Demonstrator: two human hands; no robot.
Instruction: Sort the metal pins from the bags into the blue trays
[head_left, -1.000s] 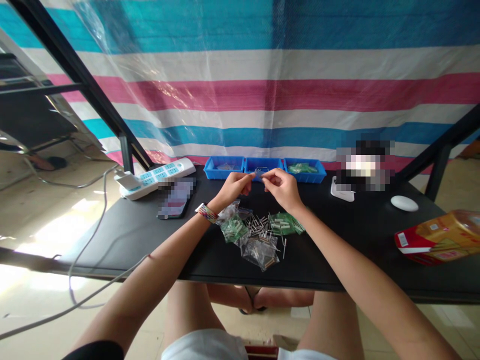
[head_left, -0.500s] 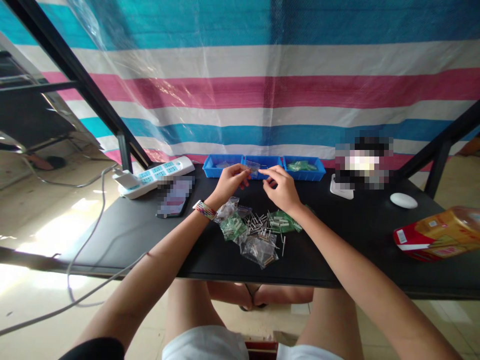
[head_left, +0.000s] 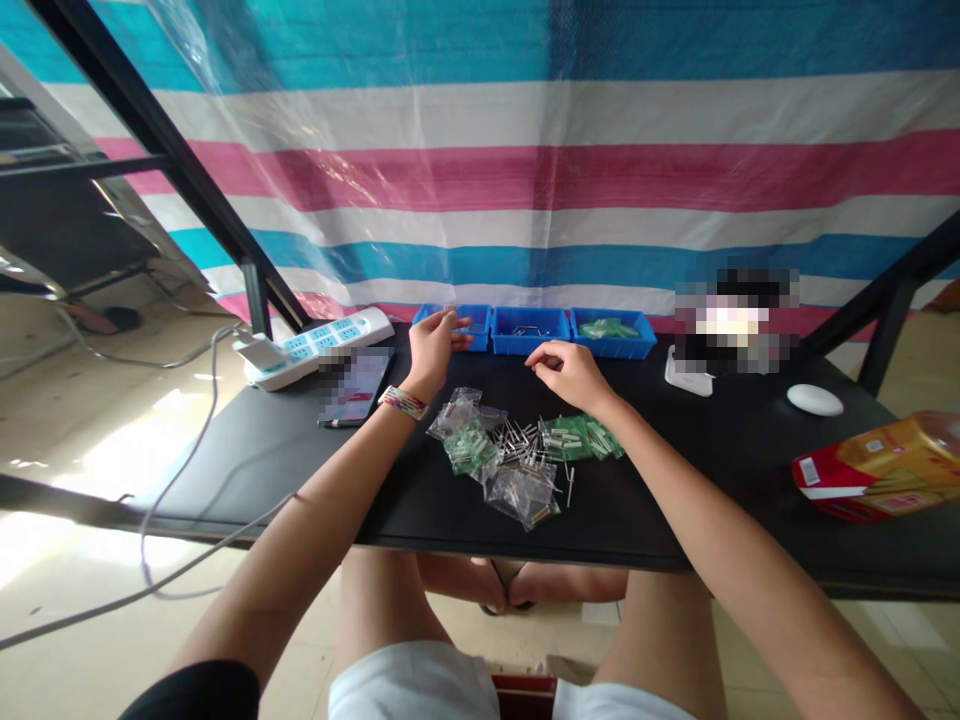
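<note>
My left hand (head_left: 433,347) reaches over the near wall of the left blue bin (head_left: 480,318), its fingers pinched on what looks like a small clear bag. My right hand (head_left: 568,371) hovers low over the black table (head_left: 247,460) in front of the middle blue bin (head_left: 529,343), fingers loosely curled with nothing visible in them. That bin holds a few metal pins. Between my forearms lies a pile of clear bags (head_left: 517,492), green parts (head_left: 581,437) and loose metal pins (head_left: 517,443).
A third blue bin (head_left: 611,347) with green parts stands at the right of the row. A power strip (head_left: 322,345) and a phone (head_left: 352,385) lie at the left. A white puck (head_left: 814,400), a white stand (head_left: 684,377) and a red-yellow packet (head_left: 877,470) are at the right.
My hands were together holding a small clear bag over the middle bin. They have parted: the left hand moved left to the left bin, the right hand dropped toward the table.
</note>
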